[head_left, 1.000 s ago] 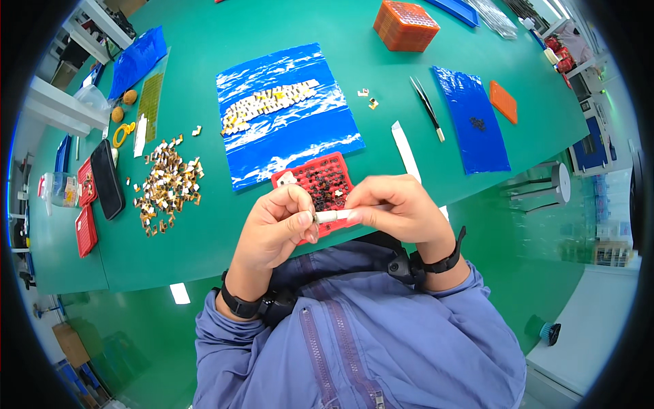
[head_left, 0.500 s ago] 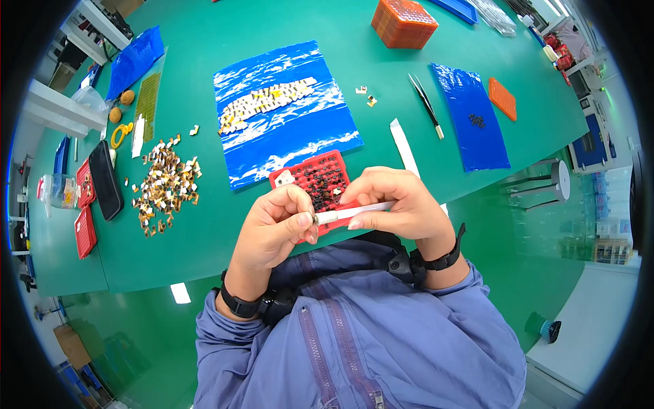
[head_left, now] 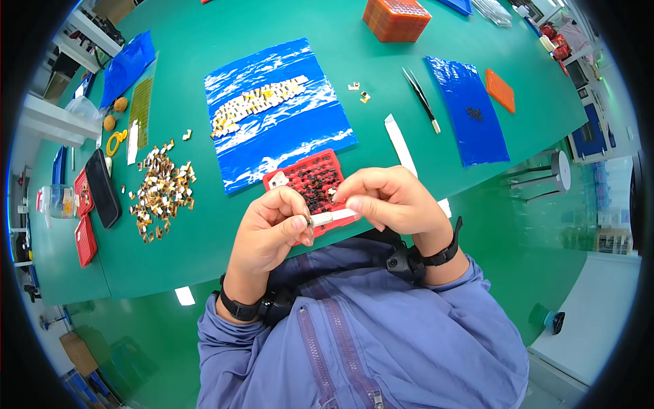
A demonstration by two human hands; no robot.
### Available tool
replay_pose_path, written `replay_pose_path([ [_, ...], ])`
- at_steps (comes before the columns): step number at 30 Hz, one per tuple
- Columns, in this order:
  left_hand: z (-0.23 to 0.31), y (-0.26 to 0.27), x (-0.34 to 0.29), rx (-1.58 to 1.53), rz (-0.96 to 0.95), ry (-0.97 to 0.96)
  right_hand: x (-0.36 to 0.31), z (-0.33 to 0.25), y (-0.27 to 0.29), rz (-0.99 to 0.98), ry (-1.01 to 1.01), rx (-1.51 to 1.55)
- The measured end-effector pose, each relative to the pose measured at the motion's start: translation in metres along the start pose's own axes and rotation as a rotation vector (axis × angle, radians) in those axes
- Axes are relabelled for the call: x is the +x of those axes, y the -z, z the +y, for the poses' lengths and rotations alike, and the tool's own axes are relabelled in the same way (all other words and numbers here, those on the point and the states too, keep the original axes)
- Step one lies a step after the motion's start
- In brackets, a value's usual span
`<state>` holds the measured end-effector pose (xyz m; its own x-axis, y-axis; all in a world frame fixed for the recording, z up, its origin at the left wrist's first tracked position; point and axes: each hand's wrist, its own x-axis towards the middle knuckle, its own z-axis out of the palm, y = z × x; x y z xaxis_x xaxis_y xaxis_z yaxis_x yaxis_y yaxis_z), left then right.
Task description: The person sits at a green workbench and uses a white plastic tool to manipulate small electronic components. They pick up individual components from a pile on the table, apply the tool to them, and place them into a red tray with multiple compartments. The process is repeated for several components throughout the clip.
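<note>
Over the near part of the red tray (head_left: pixel 301 164), a thin white stick (head_left: pixel 333 217) slants between the left grip (head_left: pixel 270 221) and the right grip (head_left: pixel 390 199). The left grip is by the tray's near left corner, with its thumb and finger pinched on the stick's left end. The right grip is by the tray's right side, with its thumb very near the stick's other end. I cannot tell if the right thumb and fingers squeeze the stick.

Lots of tiny dark bits (head_left: pixel 317 194) sit in the tray, and the tray is on a green worktop (head_left: pixel 204 245). Just past the tray is a shiny blue sheet (head_left: pixel 279 140) with a bunch of white and yellow bits (head_left: pixel 252 108) on it. Left of the tray is a messy pile of small white and brown bits (head_left: pixel 162 194). To the tray's right, and a bit farther off, is a flat white strip (head_left: pixel 399 142), with tweezers (head_left: pixel 424 102) past it. Well off to the tray's right lies a smaller blue sheet (head_left: pixel 477 143) with some black bits (head_left: pixel 474 114).
</note>
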<state>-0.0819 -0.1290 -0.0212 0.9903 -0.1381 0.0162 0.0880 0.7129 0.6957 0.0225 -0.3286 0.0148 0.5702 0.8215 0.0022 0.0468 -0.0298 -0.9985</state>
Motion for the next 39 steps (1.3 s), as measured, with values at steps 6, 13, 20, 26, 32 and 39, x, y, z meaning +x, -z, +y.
replay_pose_path([
  [6, 0.000, -0.002, 0.001, 0.074, 0.021, -0.023, 0.002, -0.004, -0.001, 0.003, 0.021, 0.005],
  [13, -0.002, -0.004, 0.002, 0.030, 0.030, -0.038, 0.005, 0.009, 0.003, 0.047, 0.239, -0.231],
  [20, -0.003, -0.005, 0.004, -0.037, 0.090, -0.146, 0.003, 0.020, 0.014, 0.192, -0.011, -0.149],
  [26, 0.008, 0.000, -0.003, 0.111, 0.251, -0.192, 0.002, 0.029, 0.015, 0.237, 0.092, -0.177],
  [32, 0.079, 0.003, -0.010, 0.862, 0.382, -0.127, -0.001, 0.026, 0.018, 0.196, 0.121, -0.268],
  [39, 0.116, 0.042, 0.067, 1.559, 0.354, 0.009, 0.000, 0.022, 0.016, 0.203, 0.140, -0.318],
])
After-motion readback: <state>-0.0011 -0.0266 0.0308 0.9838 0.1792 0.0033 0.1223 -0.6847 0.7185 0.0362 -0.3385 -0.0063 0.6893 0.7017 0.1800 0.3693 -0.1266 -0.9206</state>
